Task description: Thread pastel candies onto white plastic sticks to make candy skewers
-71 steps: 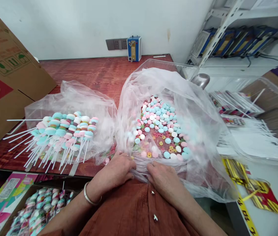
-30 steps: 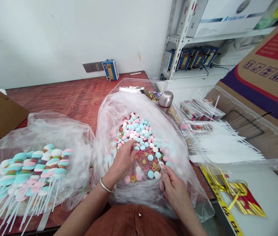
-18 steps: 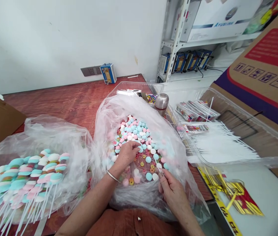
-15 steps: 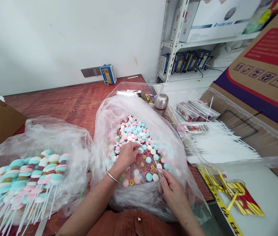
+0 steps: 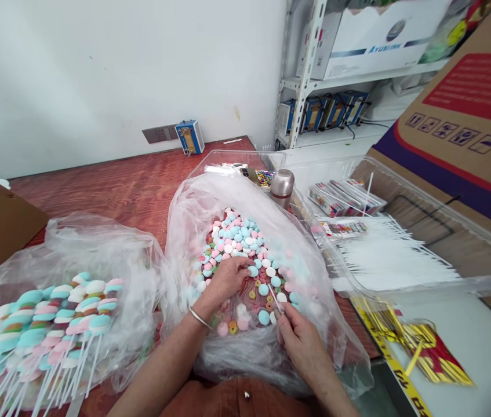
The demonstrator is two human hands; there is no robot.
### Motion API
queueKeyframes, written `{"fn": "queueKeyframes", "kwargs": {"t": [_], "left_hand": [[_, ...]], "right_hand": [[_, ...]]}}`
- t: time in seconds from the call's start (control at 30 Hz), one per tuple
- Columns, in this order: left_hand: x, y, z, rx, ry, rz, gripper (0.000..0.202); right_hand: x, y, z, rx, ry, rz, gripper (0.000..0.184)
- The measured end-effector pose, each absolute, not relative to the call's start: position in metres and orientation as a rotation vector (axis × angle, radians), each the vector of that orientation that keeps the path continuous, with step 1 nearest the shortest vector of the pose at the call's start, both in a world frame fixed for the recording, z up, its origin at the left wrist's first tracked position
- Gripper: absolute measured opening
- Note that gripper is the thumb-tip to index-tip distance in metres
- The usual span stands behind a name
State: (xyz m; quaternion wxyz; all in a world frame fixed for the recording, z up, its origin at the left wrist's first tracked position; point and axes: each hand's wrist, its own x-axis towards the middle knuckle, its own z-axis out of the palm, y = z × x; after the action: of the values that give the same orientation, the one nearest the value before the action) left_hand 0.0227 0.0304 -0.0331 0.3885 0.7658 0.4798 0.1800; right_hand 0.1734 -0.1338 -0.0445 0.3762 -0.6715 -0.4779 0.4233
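Observation:
My left hand (image 5: 229, 279) reaches into a clear plastic bag (image 5: 184, 202) of round pastel candies (image 5: 240, 234) that look like marshmallows. Its thumb and fingertips are closed at a pale blue candy (image 5: 253, 270) and seem to pinch it. To the right, my right hand (image 5: 299, 333) grips a thin white stick (image 5: 275, 296) between thumb and fingers, its tip pointing up and left over the candies. Small ring-shaped candies (image 5: 252, 294) lie lower in the bag, between the hands. My right fingers hide the lower end of the stick.
On the left, candy skewers (image 5: 54, 313) on white sticks rest on a plastic bag. A clear tray (image 5: 358, 284) at right holds many white sticks (image 5: 384, 255) and small packets. A metal flask (image 5: 282, 184) stands behind the bag; a large carton (image 5: 466, 110) leans at right.
My left hand has shifted slightly right and down with its fingertips at the blue candy. The stick in my right hand now leans more to the left.

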Motion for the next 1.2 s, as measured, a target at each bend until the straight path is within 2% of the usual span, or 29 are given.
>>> {"fn": "queueKeyframes", "kwargs": {"t": [0.27, 0.47, 0.6, 0.77, 0.87, 1.03, 1.2], "left_hand": [[0.038, 0.026, -0.013, 1.948, 1.160, 0.492, 0.020], [0.050, 0.026, -0.017, 1.883, 1.315, 0.629, 0.017], [0.038, 0.022, -0.021, 1.627, 1.187, 0.656, 0.017], [0.027, 0.007, -0.020, 1.342, 0.995, 0.670, 0.024], [0.027, 0.001, -0.021, 1.321, 0.959, 0.596, 0.023], [0.027, -0.004, -0.017, 1.342, 0.917, 0.554, 0.022], [0.027, -0.008, -0.009, 1.295, 0.847, 0.591, 0.025]], "right_hand": [[0.176, -0.133, -0.042, -1.734, -1.164, 0.983, 0.028], [0.177, -0.090, -0.027, -2.023, -1.446, 0.481, 0.017], [0.174, -0.062, -0.029, -2.191, -1.573, 0.274, 0.014], [0.176, -0.053, -0.039, -2.206, -1.531, 0.269, 0.015], [0.178, -0.054, -0.041, -2.130, -1.547, 0.290, 0.011], [0.180, -0.064, -0.038, -1.959, -1.512, 0.331, 0.017], [0.177, -0.076, -0.032, -1.654, -1.288, 0.598, 0.015]]}}
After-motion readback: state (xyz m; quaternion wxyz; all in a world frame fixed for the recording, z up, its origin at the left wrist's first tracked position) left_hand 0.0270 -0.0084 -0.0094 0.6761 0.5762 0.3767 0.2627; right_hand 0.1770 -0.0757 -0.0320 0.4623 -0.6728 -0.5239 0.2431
